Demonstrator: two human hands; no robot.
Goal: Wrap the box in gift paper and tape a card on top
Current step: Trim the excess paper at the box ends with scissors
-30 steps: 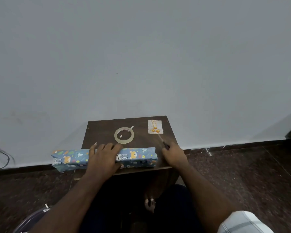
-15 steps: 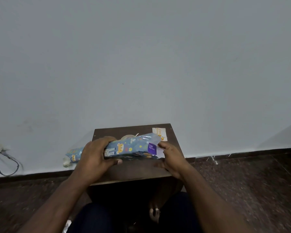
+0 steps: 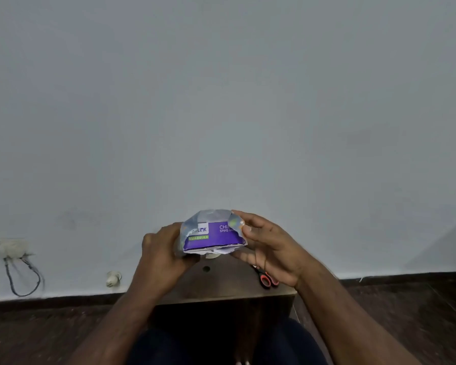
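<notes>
box (image 3: pixel 212 237) turned end-on, lifted | table (image 3: pixel 229 288) mostly hidden behind hands

The box (image 3: pixel 213 236) is lifted end-on, its open purple end face showing white lettering and a green label. Blue patterned gift paper (image 3: pixel 214 215) sleeves it, edges ragged around that end, between the left hand (image 3: pixel 163 252) and right hand (image 3: pixel 267 248), which grip it.

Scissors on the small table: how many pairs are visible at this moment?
1. One pair of scissors with red and black handles lies on the table near its right edge, partly hidden under the right hand. Others could be hidden behind the hands and box.
</notes>
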